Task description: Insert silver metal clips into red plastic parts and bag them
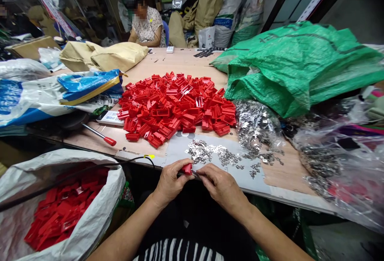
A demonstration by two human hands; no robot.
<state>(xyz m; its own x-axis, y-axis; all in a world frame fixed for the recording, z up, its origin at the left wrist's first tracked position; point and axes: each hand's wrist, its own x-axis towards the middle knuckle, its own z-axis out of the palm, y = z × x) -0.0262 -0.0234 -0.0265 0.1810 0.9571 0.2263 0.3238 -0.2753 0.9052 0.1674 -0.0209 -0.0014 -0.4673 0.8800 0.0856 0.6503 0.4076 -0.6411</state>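
Observation:
Between the thumb and fingers of my left hand [171, 181] is a red plastic part [187, 168], held just over the table's front edge. My right hand [219, 183] is closed close beside it, its fingertips pinching a small dark metal piece [195, 174] against the red part. Its exact shape is mostly hidden by the fingers. Beyond my hands, small flat metal pieces [201, 152] lie scattered on a grey sheet [177, 148]. A large heap of red plastic parts [168, 105] rises behind them.
At lower left a white sack [112, 197] holds more red parts. A red-tipped lever [100, 134] juts near the table edge. Clear bags of metal pieces [255, 125] and a green sack [288, 69] lie at right. Across the table sits another person [148, 25].

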